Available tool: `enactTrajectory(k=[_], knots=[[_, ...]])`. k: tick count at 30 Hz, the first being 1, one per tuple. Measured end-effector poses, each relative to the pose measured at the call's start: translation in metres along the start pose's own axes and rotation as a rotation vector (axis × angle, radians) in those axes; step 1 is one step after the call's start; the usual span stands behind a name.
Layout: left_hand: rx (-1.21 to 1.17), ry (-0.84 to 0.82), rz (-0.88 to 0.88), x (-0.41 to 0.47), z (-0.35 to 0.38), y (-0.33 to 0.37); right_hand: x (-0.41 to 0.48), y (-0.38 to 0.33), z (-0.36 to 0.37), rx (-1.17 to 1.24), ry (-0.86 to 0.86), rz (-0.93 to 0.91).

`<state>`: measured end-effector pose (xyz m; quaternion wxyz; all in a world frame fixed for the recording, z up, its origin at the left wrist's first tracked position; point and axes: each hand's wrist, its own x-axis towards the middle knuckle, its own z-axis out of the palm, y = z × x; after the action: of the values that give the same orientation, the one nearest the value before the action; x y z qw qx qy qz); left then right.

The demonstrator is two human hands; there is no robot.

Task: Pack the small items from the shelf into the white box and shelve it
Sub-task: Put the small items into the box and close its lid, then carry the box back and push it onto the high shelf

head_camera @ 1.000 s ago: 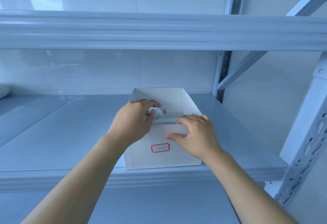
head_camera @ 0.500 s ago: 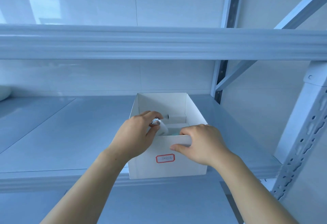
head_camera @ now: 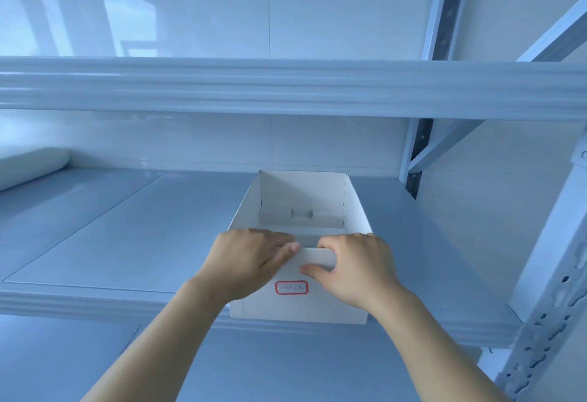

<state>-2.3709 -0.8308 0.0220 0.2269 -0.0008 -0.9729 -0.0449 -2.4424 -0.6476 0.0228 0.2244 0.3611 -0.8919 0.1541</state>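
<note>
An open white box with a red-framed label on its front stands at the front edge of the grey shelf. My left hand grips the front wall's top edge at its left end, fingers curled over the rim. My right hand grips the same rim at the right, with the thumb on the outer face and the fingers inside. The box's contents are mostly hidden behind the front wall and my hands.
A white roll lies at the shelf's far left. An upper shelf beam crosses overhead. A perforated steel upright stands at the right, with a diagonal brace behind. A lower shelf shows below.
The small white item my left hand held over the box is out of sight, and that hand now grips the front rim. The view has tilted upward.
</note>
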Motion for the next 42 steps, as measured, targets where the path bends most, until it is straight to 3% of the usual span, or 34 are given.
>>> enactTrajectory(k=[7,16,22,27,31,36,42], knots=[[0.137,-0.037,-0.011,0.006,-0.001,-0.001,0.001,0.001,0.001,-0.033,-0.021,-0.048],[0.039,-0.177,-0.020,0.015,-0.009,0.001,0.004,0.007,-0.004,0.023,-0.037,-0.033],[-0.059,-0.071,0.032,0.023,-0.025,0.014,0.008,0.020,-0.017,0.101,0.066,0.005],[-0.075,-0.094,0.033,0.028,-0.030,0.018,0.008,0.018,-0.015,0.110,0.108,0.012],[-0.090,-0.044,0.045,0.020,-0.021,0.018,0.004,0.017,-0.016,0.070,0.027,0.014],[0.013,-0.040,0.042,0.009,-0.008,0.017,-0.012,0.007,-0.009,0.004,0.042,-0.027],[0.146,0.149,0.021,-0.014,0.009,0.027,-0.027,0.002,0.018,-0.084,0.157,-0.123]])
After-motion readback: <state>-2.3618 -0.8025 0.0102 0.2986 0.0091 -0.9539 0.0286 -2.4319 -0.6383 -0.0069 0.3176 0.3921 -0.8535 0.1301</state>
